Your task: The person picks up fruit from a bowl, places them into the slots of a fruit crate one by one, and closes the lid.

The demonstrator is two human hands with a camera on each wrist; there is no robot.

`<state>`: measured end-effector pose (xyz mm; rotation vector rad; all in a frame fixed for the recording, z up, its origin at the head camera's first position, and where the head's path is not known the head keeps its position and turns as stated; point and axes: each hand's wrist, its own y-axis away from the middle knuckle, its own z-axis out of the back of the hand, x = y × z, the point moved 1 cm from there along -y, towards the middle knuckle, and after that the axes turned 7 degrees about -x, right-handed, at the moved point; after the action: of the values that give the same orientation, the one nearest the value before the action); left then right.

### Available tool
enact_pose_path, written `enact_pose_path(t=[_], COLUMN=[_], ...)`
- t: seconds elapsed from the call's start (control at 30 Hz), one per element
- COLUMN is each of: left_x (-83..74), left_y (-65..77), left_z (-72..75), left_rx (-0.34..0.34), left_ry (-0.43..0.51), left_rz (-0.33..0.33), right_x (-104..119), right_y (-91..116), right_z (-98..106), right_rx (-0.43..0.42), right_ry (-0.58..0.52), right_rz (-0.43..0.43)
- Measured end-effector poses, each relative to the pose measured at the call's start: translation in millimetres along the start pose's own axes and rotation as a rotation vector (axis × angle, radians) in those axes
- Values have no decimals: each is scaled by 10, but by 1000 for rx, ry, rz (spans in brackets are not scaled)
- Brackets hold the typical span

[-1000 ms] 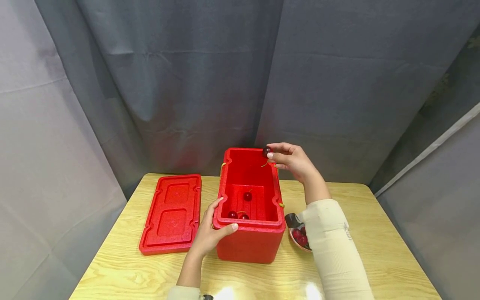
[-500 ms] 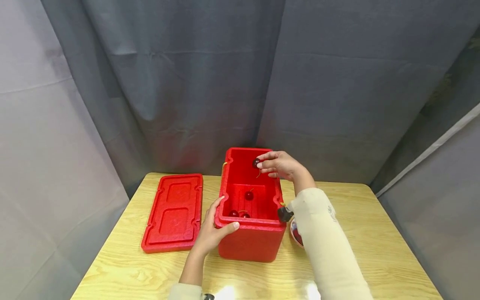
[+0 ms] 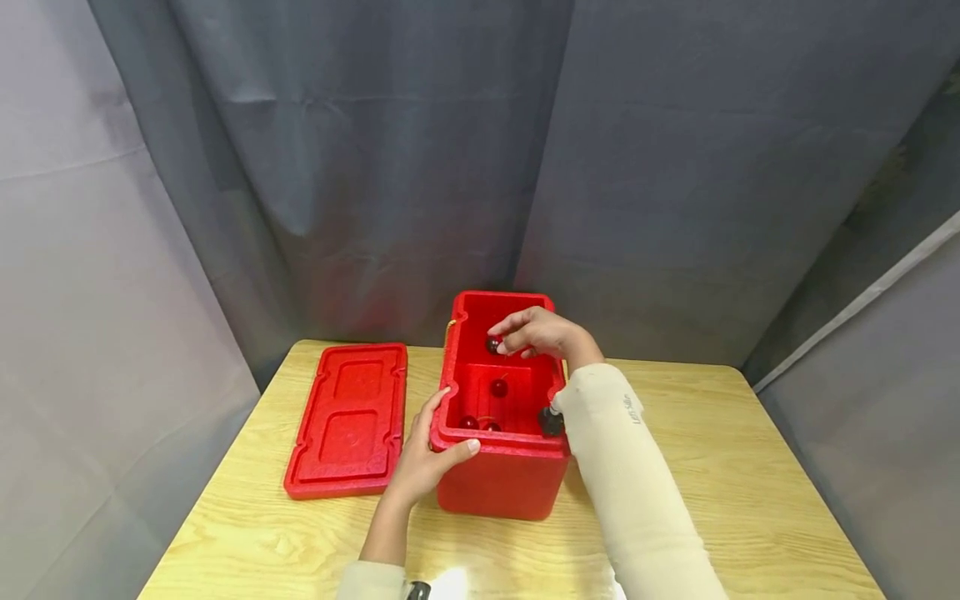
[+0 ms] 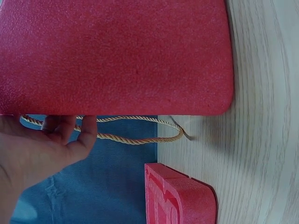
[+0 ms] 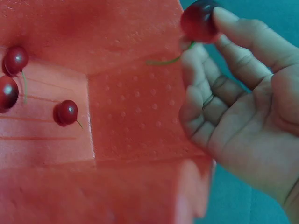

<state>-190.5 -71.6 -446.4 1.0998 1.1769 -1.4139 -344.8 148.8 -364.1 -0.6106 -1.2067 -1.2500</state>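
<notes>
A deep red foam box (image 3: 502,479) stands lidless on the table. Over its opening my right hand (image 3: 543,333) pinches a dark red cherry (image 5: 200,21) between thumb and fingers, its green stem hanging below. Three more cherries lie on the box floor; one cherry (image 5: 69,112) sits apart from the other two, nearer the far end. At the near left corner my left hand (image 3: 420,462) grips the box rim, thumb across the front and fingers along the side. In the left wrist view, the fingers of that hand (image 4: 42,151) pass by a yellow rope handle (image 4: 135,141).
A red foam lid (image 3: 348,425) with two recessed panels lies on the wooden table (image 3: 247,533), left of the box. Grey curtains (image 3: 390,167) hang behind and at both sides. My right sleeve (image 3: 630,475) covers part of the table to the right of the box.
My right hand has moved left and down with the cherry, from the far right rim to over the opening. The bowl of fruit is now hidden behind the sleeve. My left hand keeps its grip.
</notes>
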Motion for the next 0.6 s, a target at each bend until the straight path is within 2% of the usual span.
enact_pose_path(t=[0.13,0.27,0.4,0.6], left_x=[-33,137,294,306], left_y=[13,-23,-50,-48], left_z=[-5,-17,-23,-21], left_rx=[1,-12,-32,-46], left_ry=[0,-8,-8,6], left_rz=[-5,-6,-2,-21], right_x=[-15,-13,6,56], right_y=[-22,-20,3,42], right_z=[-66,-106,-102,-45], right_rx=[-1,-12,-12,34], right_ry=[94,184,163,85], right_rz=[-40,-33,-26,26])
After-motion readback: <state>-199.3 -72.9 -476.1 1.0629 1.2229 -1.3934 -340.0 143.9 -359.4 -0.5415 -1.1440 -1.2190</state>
